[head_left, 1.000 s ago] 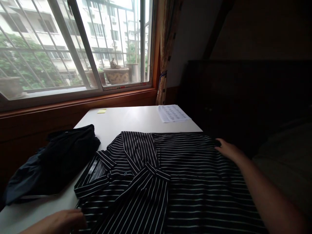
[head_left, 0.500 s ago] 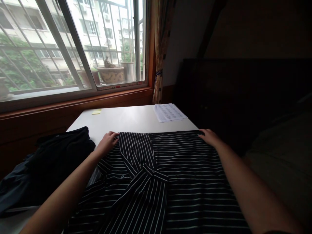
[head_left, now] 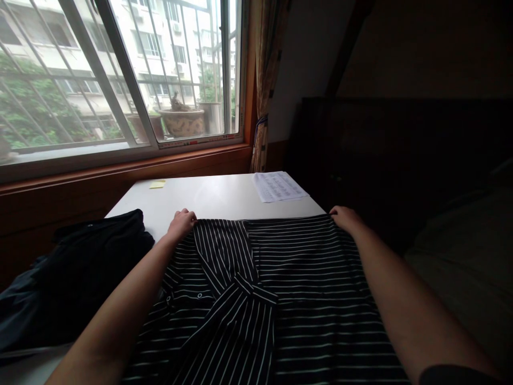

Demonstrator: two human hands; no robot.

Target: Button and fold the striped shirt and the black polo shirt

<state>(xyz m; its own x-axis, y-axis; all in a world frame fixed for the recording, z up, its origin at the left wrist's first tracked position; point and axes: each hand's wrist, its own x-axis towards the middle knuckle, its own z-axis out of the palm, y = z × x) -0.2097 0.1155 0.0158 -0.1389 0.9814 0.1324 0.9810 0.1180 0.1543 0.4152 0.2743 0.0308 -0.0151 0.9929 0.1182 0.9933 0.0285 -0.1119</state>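
Note:
A black shirt with thin white stripes (head_left: 300, 267) lies spread over the near part of the white table (head_left: 192, 198). One sleeve with a cuff is folded across its body, and small round buttons show at the left. My left hand (head_left: 182, 222) is closed on the shirt's far edge at the left, fingers pinching the cloth. At the far right corner, my right hand (head_left: 347, 218) pinches the same edge. Between both hands the far edge runs nearly straight. The near end of the shirt is cut off by the bottom of the view.
Dark folded clothes (head_left: 96, 267) are piled on the table's left side. Printed papers (head_left: 278, 186) lie at the back right, and a yellow sticky note (head_left: 157, 184) at the back left. A barred window (head_left: 120, 80) and a tied curtain (head_left: 262, 107) stand behind the table.
Both hands have tightened their pinch on the far edge of the shirt. The cloth at the left has shifted slightly, and a second button now shows by my left forearm.

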